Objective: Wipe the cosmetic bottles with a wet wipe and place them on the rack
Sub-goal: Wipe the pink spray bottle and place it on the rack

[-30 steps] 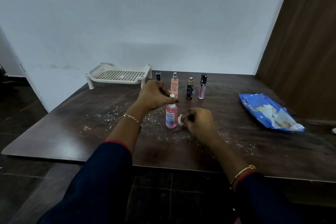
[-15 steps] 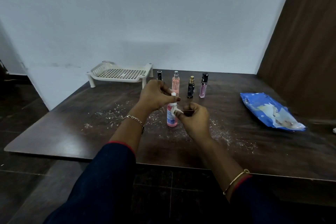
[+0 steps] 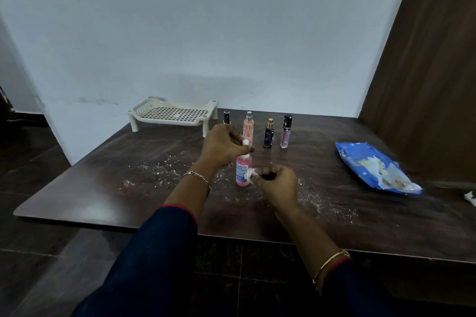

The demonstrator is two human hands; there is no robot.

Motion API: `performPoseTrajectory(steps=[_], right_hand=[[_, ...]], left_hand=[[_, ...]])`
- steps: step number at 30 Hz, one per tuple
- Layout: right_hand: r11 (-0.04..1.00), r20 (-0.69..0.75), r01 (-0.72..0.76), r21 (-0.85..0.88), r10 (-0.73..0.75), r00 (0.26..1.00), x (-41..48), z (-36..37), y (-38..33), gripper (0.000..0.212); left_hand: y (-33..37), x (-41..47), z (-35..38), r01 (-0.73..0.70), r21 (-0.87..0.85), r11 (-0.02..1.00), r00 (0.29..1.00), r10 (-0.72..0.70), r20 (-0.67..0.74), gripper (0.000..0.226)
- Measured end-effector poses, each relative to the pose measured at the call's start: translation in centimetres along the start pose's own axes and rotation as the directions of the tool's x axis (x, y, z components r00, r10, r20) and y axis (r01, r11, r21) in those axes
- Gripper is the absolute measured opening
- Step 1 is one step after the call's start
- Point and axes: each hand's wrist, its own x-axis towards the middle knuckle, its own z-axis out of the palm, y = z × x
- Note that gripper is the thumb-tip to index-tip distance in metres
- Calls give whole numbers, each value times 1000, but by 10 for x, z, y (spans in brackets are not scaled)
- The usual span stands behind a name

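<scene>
Dark table (image 3: 360,226); left hand (image 3: 224,147) hides pink bottle (image 3: 243,171) cap.

We cannot read the pink bottle's label (image 3: 241,172). The left hand (image 3: 223,147) hides most of a far black-capped bottle (image 3: 226,117). A small white thing (image 3: 470,197) is cut off at right.

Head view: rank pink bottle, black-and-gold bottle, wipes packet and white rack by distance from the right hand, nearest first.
1. pink bottle: just left of the right hand, met by the wet wipe.
2. black-and-gold bottle: in the row behind.
3. wipes packet: far to the right.
4. white rack: back left corner.
</scene>
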Motion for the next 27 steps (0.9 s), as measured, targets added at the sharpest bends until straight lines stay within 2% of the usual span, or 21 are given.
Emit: performPoseTrajectory(steps=[3,8,13,18,24,27], right_hand=[[999,-41,-21,37,23,999,3,-3,-7,31],[999,-39,-30,31,31,999,11,-6,-15,11],[1000,-30,-4,22,5,1000,21,1,-25,11],[999,18,-22,46,22,1000,41,19,-35,13],[999,76,-1,-34,4,997,69,51,-37,11],[998,122,61,-9,-60,991,83,67,-40,14]], left_hand=[[3,-4,0,-1,0,1000,1000,1,-15,29],[-4,-11,4,27,-27,999,998,-28,-52,28],[-10,-6,-5,32,7,999,997,-31,-67,25],[-22,16,-44,61,-39,997,981,-67,-182,23],[-34,62,-100,116,67,991,934,-86,-346,24],[-39,92,-117,127,76,989,907,-85,-412,20]])
